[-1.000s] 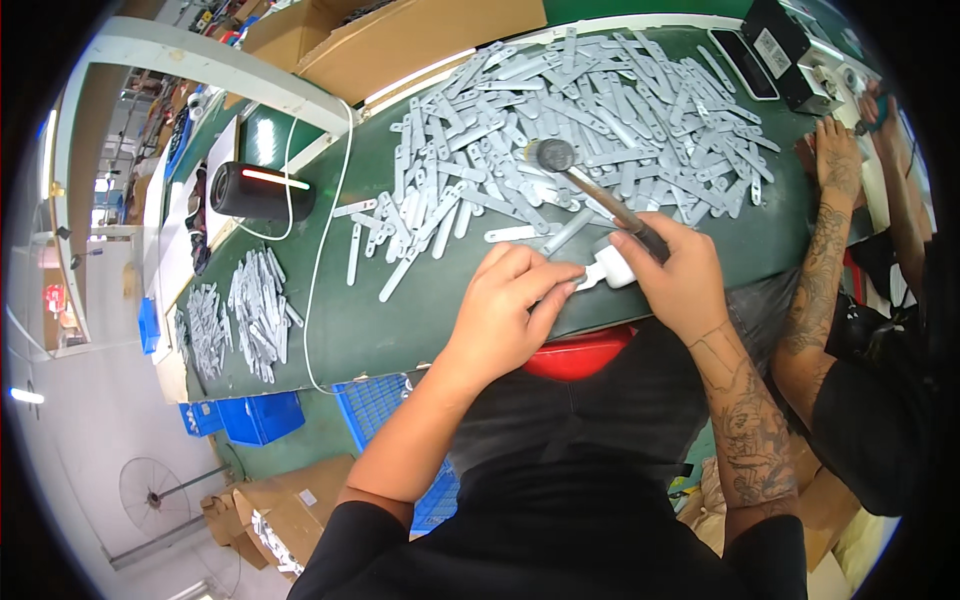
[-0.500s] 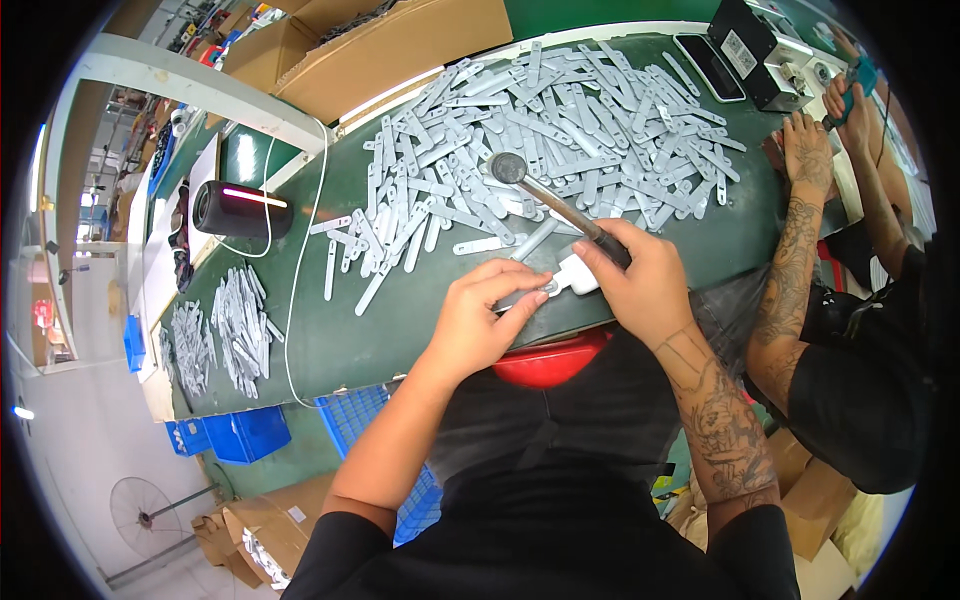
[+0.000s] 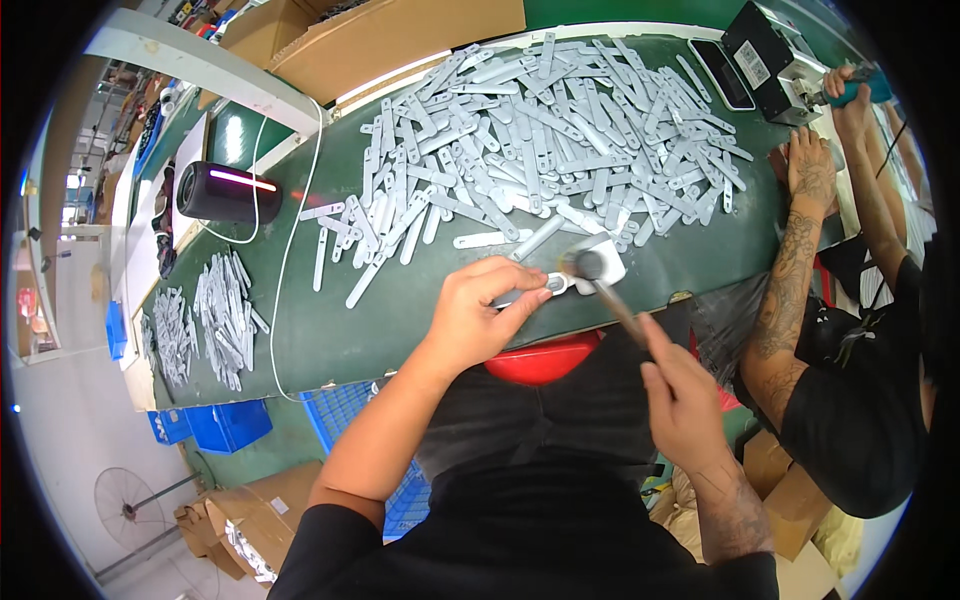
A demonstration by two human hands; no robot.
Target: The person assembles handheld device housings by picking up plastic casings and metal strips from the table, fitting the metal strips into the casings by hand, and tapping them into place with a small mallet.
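Note:
My left hand (image 3: 487, 305) pinches a small flat grey metal strip (image 3: 556, 284) at the table's near edge, its end lying on a white block (image 3: 603, 260). A hammer with a round dark head (image 3: 585, 264) is in my right hand (image 3: 683, 397), the fingers wrapped round its handle. The head is slightly smeared by motion and hangs over the white block, close to the strip's end; whether it touches cannot be made out. Just beyond both hands spreads a big heap of similar grey strips (image 3: 545, 135).
Two smaller piles of strips (image 3: 225, 315) lie at the left, near a black cylindrical speaker (image 3: 228, 193) and a white cable (image 3: 291, 260). Cardboard boxes (image 3: 400, 42) stand behind. A phone (image 3: 722, 74) and a black device (image 3: 765, 60) sit far right, beside a co-worker's tattooed arm (image 3: 790, 270).
The hammer head has swung down and toward me, from above the heap to the white block. My right hand has dropped lower and to the right; my left hand keeps its pinch.

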